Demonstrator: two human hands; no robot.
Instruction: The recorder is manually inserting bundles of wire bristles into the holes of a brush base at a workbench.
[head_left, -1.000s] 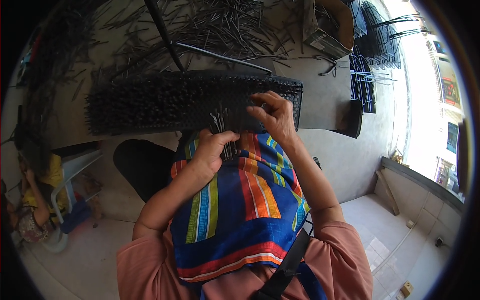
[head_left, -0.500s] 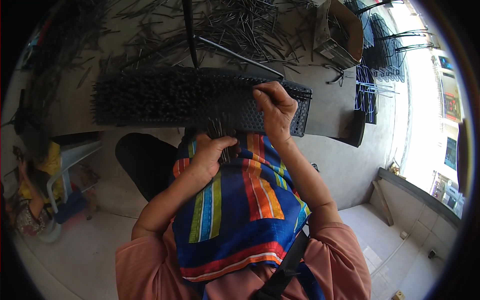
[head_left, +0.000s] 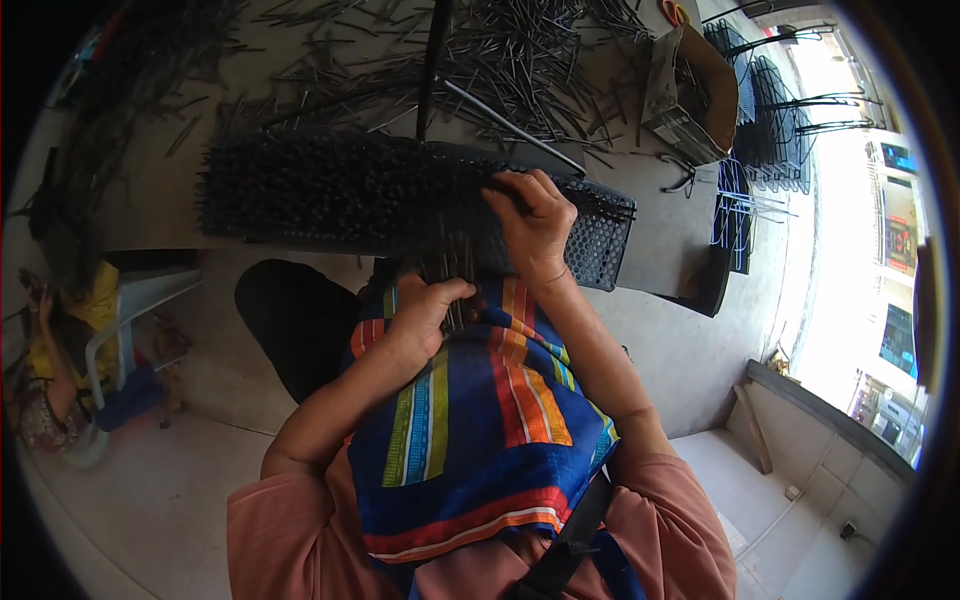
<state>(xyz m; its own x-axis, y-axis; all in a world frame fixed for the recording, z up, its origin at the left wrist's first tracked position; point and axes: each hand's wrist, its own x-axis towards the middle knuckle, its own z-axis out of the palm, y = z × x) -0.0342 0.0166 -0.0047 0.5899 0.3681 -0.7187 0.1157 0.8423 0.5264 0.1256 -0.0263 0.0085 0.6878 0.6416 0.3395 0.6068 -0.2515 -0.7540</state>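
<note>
My left hand (head_left: 420, 310) is closed around a bundle of thin dark rods (head_left: 455, 262) above my lap, their ends pointing up toward the rack. A long black perforated rack (head_left: 603, 240) lies across the near edge of the table. Its left and middle parts are packed with upright dark rods (head_left: 310, 190); bare holes show at its right end. Over the rack, right of the packed rods, my right hand (head_left: 540, 225) has thumb and fingers pinched together. Whatever it pinches is too small and dark to make out.
Loose dark rods (head_left: 515, 60) lie heaped across the table. An open cardboard box (head_left: 690, 140) stands at the back right, near black wire racks (head_left: 775, 110). A dark upright post (head_left: 432, 75) and a slanting metal bar (head_left: 515, 127) rise behind the rack. Another person (head_left: 50, 400) sits far left.
My right hand has moved left along the rack, closer to the packed rods. The left hand keeps its bundle. The whole view has shifted slightly.
</note>
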